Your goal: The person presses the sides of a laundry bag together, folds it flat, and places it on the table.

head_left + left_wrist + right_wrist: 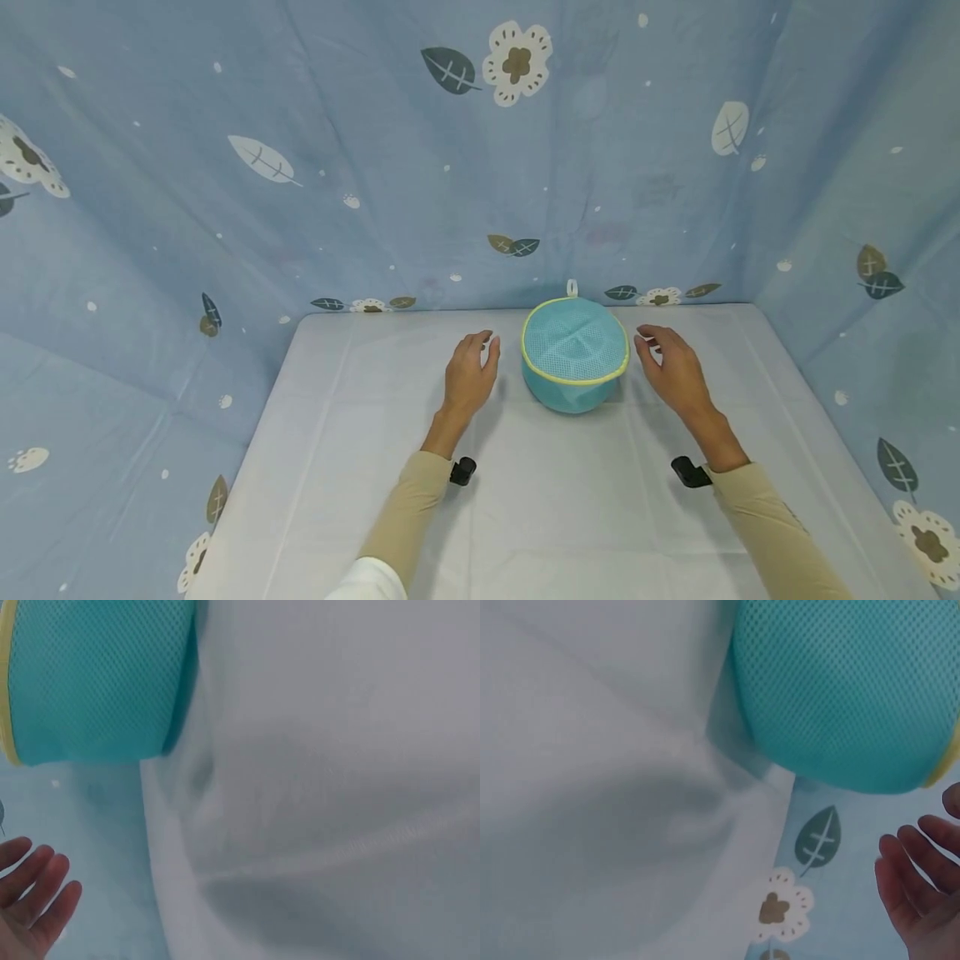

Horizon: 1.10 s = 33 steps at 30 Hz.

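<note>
A round turquoise mesh basket [576,342] with yellow piping and a small white loop at the back stands on the white-covered table. To its left my left hand [470,375] hovers apart from it, fingers relaxed and holding nothing. On the other side my right hand [671,367] is held close to the rim, also with loose fingers and nothing in them; a narrow gap shows between. The left wrist view has the mesh wall [97,682] above the left fingers [56,911]. In the right wrist view, the basket's side [847,690] is above the right fingers [922,862].
Blue curtains [390,167] printed with leaves and flowers hang behind the table and on both sides. The white tablecloth [555,508] has faint creases. A black wrist camera [463,472] sits on the left wrist and another camera [690,472] on the right.
</note>
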### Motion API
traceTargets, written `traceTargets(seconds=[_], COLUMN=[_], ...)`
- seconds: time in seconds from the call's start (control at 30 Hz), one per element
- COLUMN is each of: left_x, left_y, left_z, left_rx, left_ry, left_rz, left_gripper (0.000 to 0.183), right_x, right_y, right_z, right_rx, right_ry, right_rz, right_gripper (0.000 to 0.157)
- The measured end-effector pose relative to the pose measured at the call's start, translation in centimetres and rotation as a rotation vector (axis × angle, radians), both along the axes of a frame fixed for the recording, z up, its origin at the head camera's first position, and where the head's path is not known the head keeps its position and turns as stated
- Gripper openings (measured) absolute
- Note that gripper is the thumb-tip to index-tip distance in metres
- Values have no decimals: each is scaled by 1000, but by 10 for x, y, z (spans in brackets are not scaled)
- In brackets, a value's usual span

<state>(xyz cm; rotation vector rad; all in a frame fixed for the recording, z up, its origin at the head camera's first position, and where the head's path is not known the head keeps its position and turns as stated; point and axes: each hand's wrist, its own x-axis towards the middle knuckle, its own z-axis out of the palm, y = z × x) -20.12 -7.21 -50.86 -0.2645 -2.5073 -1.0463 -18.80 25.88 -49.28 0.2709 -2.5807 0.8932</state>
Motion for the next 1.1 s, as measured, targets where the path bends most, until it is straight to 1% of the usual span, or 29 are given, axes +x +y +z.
traceTargets(seconds=[0.1, 0.27, 0.4, 0.57, 0.67, 0.97, 1.1], left_x=[-1, -2, -3, -2, -2, -2, -2], left_y=[6, 16, 23, 29, 32, 39, 39], left_z=[0, 0, 2, 7, 9, 9, 11], left_rx=[21, 59, 93, 189, 254, 495, 575], left_ry=[5, -2, -23, -52, -69, -222, -278], left_rz=[-13, -44, -71, -127, -148, -124, -128], left_gripper=[37, 35, 34, 31, 28, 26, 25], right_x=[-1, -1, -1, -1, -1, -1, -1], right_y=[-4, -11, -16, -20, -21, -24, -25], right_z=[1, 4, 7, 9, 9, 13, 16], right_rx=[-26, -48, -75, -82, -97, -167, -183], right_ry=[-13, -30, -40, -48, -49, -84, -141], right_rz=[14, 14, 22, 30, 39, 48, 22], right_gripper=[33, 34, 33, 33, 33, 32, 35])
